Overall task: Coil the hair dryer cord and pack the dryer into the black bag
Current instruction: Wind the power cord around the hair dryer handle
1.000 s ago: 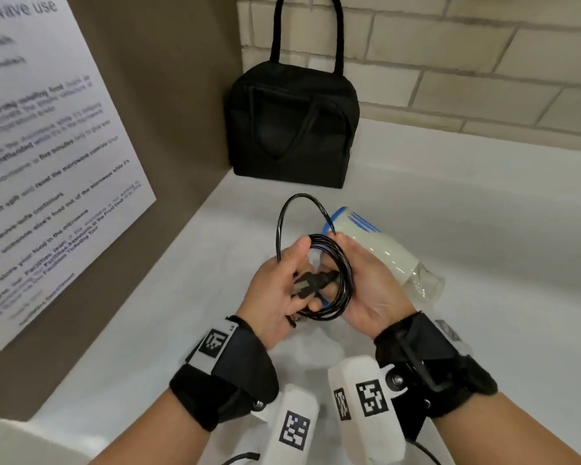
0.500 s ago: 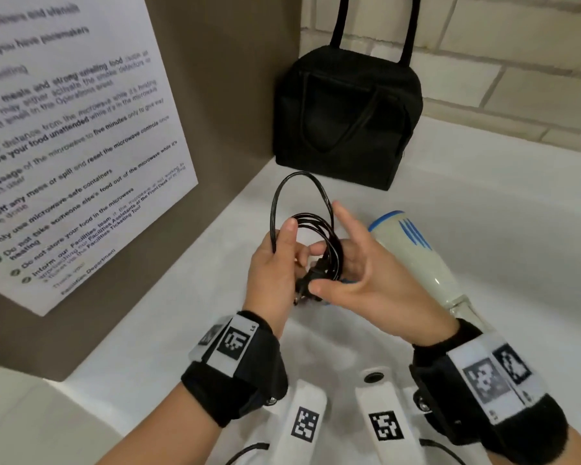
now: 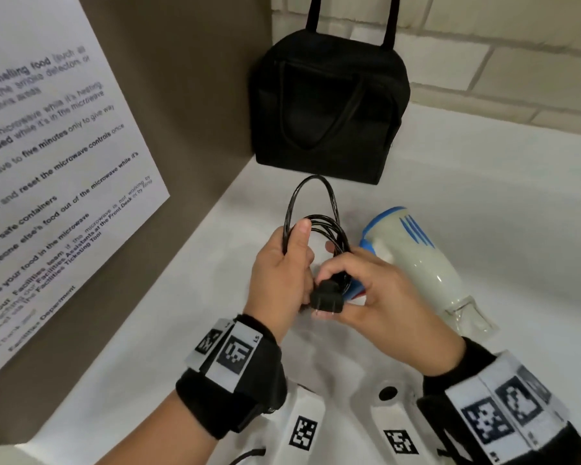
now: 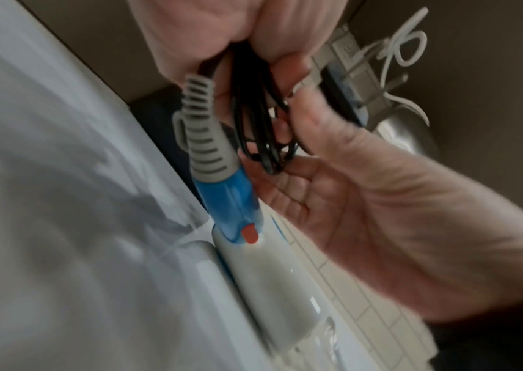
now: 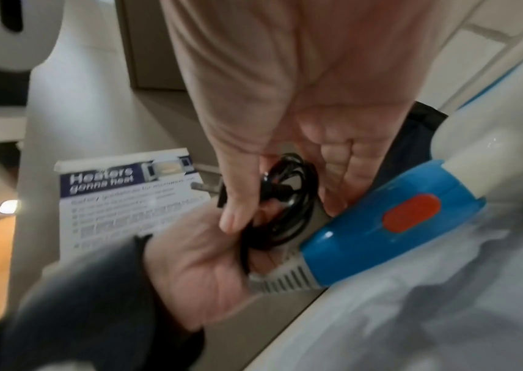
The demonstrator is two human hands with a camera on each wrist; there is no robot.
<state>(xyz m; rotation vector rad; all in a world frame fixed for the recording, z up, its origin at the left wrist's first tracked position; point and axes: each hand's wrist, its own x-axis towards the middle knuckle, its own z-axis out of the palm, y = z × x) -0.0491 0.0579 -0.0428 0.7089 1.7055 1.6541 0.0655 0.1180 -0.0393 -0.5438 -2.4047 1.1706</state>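
The black bag (image 3: 329, 105) stands upright in the back corner of the white counter, its handles up. My left hand (image 3: 282, 266) grips the coiled black cord (image 3: 316, 209), thumb on top, and one loop rises above the bundle. My right hand (image 3: 366, 290) pinches the cord's black plug (image 3: 327, 298) at the coil's near side. The white hair dryer (image 3: 413, 256) lies on the counter just right of my hands. Its blue handle (image 5: 381, 218) with a red switch and grey strain relief (image 4: 200, 130) points at the coil (image 4: 254, 113).
A brown panel with a printed microwave notice (image 3: 47, 162) walls off the left side. A tiled wall runs behind the bag. The white counter (image 3: 483, 196) stretches to the right of the dryer.
My right hand has moved the plug down to the near side of the coil and curled round it. My left hand keeps its grip on the coil.
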